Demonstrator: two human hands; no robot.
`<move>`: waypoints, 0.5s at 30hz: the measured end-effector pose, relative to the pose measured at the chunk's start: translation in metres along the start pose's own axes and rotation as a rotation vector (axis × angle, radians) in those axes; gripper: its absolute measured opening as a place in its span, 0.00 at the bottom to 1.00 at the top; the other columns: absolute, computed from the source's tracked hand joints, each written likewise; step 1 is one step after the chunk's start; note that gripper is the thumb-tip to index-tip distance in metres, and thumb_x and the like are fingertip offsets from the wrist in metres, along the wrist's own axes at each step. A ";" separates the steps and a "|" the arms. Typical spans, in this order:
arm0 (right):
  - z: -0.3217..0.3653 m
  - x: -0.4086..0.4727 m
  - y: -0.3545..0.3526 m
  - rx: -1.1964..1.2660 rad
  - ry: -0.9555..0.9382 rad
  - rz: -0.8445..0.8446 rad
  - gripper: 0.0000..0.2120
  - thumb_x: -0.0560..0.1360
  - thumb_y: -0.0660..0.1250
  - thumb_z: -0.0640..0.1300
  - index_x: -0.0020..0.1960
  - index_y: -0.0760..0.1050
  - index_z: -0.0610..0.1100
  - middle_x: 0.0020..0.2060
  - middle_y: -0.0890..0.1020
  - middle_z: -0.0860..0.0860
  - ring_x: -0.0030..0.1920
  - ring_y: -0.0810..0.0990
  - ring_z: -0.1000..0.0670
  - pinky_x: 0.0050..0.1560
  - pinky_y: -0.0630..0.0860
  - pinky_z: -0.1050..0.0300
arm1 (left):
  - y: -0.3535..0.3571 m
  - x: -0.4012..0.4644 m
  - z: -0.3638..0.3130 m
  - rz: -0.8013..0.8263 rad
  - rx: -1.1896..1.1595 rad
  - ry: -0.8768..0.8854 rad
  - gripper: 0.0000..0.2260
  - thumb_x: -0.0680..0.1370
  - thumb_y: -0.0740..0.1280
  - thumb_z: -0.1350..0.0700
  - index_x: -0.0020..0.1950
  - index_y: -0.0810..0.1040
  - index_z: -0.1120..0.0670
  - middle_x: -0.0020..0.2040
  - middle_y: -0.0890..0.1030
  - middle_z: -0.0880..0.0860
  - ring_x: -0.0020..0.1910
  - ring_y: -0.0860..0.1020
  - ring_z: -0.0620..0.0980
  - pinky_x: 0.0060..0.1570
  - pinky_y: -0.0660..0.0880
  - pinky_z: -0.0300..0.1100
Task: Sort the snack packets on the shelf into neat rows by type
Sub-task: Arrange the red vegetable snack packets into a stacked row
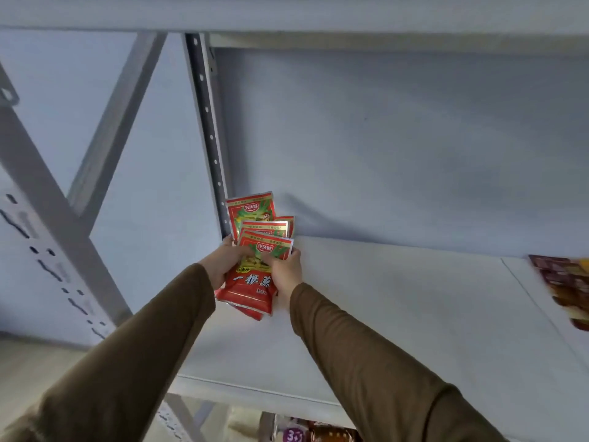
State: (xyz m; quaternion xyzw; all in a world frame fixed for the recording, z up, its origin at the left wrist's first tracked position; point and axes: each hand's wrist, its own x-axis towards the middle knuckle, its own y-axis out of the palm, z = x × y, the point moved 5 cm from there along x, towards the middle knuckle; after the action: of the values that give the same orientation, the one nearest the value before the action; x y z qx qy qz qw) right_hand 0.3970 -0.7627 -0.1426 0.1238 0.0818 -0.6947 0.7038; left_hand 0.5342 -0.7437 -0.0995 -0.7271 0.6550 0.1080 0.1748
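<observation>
Several red and green snack packets (pixel 255 250) form an overlapping stack in the back left corner of the white shelf (pixel 398 307). The rearmost packet (pixel 251 212) leans upright against the back wall. My left hand (pixel 223 261) grips the stack's left side. My right hand (pixel 287 266) grips its right side, thumb on the front packet (pixel 251 288). Both hands hold the front packets together. Dark brown packets (pixel 567 285) lie at the shelf's far right edge, blurred.
A perforated grey upright (pixel 208 132) stands just left of the stack. Diagonal grey braces (pixel 47 193) run at the left. The upper shelf's underside (pixel 318 14) is overhead. More packets (pixel 318 433) show on the shelf below.
</observation>
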 end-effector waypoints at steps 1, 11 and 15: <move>-0.001 0.005 0.002 -0.114 -0.019 -0.042 0.27 0.74 0.75 0.55 0.66 0.67 0.49 0.61 0.80 0.48 0.56 0.82 0.47 0.55 0.80 0.49 | -0.001 0.001 -0.003 -0.008 0.016 0.021 0.18 0.78 0.72 0.60 0.61 0.70 0.43 0.55 0.84 0.57 0.52 0.84 0.62 0.54 0.82 0.57; -0.014 0.016 0.012 -0.293 -0.140 -0.076 0.32 0.66 0.69 0.69 0.66 0.71 0.58 0.59 0.81 0.54 0.59 0.81 0.48 0.63 0.78 0.40 | -0.007 0.011 0.010 -0.039 0.077 0.091 0.06 0.81 0.70 0.50 0.54 0.74 0.46 0.51 0.85 0.53 0.48 0.85 0.56 0.52 0.82 0.53; -0.024 0.021 0.019 -0.293 -0.157 -0.034 0.37 0.61 0.67 0.74 0.66 0.69 0.60 0.59 0.81 0.54 0.59 0.81 0.48 0.62 0.79 0.40 | -0.015 0.009 0.021 -0.115 0.093 0.079 0.18 0.80 0.71 0.51 0.63 0.64 0.45 0.51 0.81 0.51 0.47 0.84 0.55 0.49 0.82 0.51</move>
State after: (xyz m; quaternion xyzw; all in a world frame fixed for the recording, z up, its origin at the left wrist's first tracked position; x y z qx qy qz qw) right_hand 0.4179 -0.7758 -0.1708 -0.0364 0.1289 -0.6947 0.7067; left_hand 0.5514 -0.7428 -0.1203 -0.7584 0.6228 0.0382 0.1883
